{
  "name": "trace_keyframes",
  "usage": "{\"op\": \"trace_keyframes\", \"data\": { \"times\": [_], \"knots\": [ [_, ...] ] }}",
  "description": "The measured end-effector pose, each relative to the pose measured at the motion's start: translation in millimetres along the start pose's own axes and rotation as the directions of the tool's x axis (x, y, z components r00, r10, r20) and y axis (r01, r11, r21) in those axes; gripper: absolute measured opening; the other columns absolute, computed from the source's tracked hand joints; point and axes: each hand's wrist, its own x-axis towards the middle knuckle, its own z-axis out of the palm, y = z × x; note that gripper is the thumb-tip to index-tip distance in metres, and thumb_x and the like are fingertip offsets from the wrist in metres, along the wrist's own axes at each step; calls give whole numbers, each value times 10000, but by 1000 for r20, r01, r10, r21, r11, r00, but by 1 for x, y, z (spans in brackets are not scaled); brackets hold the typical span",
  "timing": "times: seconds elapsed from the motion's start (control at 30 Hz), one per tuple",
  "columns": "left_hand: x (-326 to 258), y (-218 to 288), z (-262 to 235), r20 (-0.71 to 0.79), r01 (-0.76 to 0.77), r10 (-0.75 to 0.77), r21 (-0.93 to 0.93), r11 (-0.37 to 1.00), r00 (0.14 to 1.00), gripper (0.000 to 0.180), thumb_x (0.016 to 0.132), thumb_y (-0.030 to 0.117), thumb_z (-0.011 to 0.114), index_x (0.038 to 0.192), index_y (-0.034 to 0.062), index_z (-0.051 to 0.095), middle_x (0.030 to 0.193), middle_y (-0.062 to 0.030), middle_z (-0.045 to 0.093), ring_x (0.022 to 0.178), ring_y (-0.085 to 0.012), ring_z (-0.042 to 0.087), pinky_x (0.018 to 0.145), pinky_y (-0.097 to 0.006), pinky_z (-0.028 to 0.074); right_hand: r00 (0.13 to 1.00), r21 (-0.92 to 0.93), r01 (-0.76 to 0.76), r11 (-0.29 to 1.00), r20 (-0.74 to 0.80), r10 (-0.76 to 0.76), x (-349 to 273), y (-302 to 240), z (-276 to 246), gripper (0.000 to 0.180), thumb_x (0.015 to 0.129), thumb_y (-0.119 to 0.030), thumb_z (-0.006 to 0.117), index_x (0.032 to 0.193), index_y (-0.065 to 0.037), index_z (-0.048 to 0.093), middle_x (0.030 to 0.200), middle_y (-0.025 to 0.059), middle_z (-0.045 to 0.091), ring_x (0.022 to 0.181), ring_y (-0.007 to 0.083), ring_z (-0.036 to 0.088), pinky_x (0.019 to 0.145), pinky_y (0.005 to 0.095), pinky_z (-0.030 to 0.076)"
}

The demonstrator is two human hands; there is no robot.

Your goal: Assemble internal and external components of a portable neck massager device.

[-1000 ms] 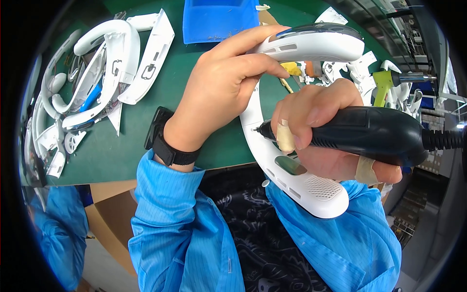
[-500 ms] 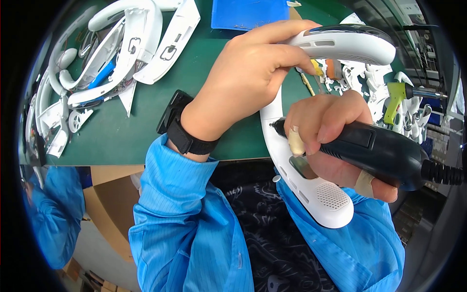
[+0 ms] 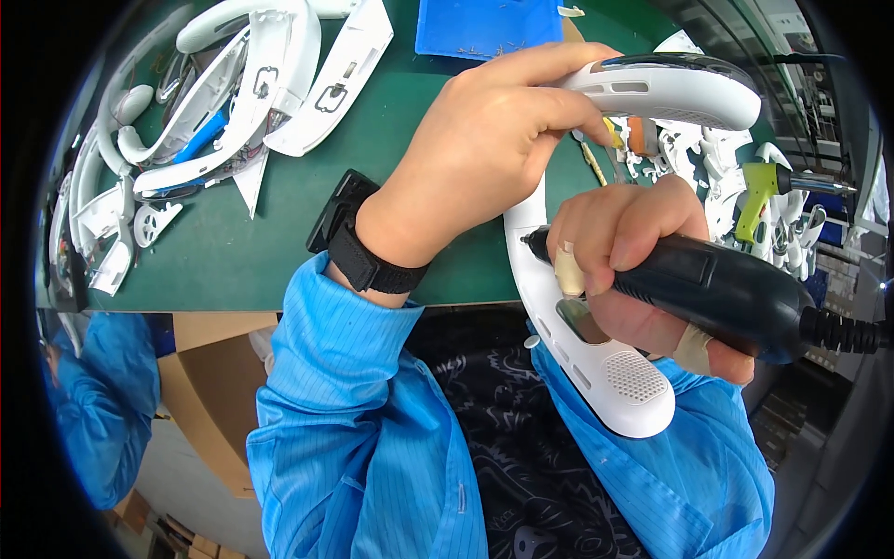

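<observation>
A white U-shaped neck fan (image 3: 629,389) reaches from the table edge back over my lap, with a speaker-like grille near its closer end. My left hand (image 3: 503,130) is closed round its far arm, thumb and fingers pinching the white shell. In my right hand (image 3: 643,252) is a black corded power tool (image 3: 717,289) with a narrow nose, held like a thick pen. Its small tip meets or nearly meets the inner side of the fan's curve; contact cannot be made out. Tape wraps two fingers of that hand.
White curved shells (image 3: 279,84) and wires pile up at the left of the green table (image 3: 214,270). A blue tray (image 3: 484,28) stands at the far side. Broken white plastic (image 3: 722,168) and a lime-green tool (image 3: 759,200) lie at right. Another person's blue sleeve (image 3: 112,419) is at lower left.
The view has shifted slightly, so the table things sit a little further right and higher. Both hands keep their hold, and the tool tip stays at about the same spot on the fan.
</observation>
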Motion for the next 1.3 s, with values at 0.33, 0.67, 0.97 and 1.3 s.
{"op": "trace_keyframes", "data": {
  "times": [0.33,0.67,0.97,1.3],
  "knots": [
    [2,-3,5,69,-36,31,82,996,997,312,741,-151,678,962,58,744,1350,-133,598,1030,-288,687,835,-349,581,979,129,142,981,125,-158,24,-50,-37,1011,784,-887,568,1277,-5,529,900,108,601,756,221,613,700,351,492],
    [11,29,-4,4,-173,173,67,983,985,268,844,-114,703,899,36,486,1329,-270,618,1177,-355,653,1020,-424,514,657,-791,-187,582,-541,-525,-30,-98,-80,574,1061,-425,527,1394,43,517,1331,204,609,1168,296,636,947,367,510],
    [-14,94,-37,-370,-64,290,517,854,883,537,932,-65,660,1386,-68,373,1291,-273,625,1155,-377,664,1000,-456,570,721,-170,-447,878,-650,241,-132,-99,-36,402,1053,-391,481,1082,-25,645,914,106,708,759,148,695,565,248,529],
    [-63,114,-18,69,-613,614,211,762,787,773,753,51,882,1409,114,476,1298,-171,623,1170,-441,650,992,-541,576,802,721,-314,618,-147,579,-170,-63,-14,571,949,-169,669,1455,-49,434,1000,144,677,641,214,674,566,335,574]
  ]
}}
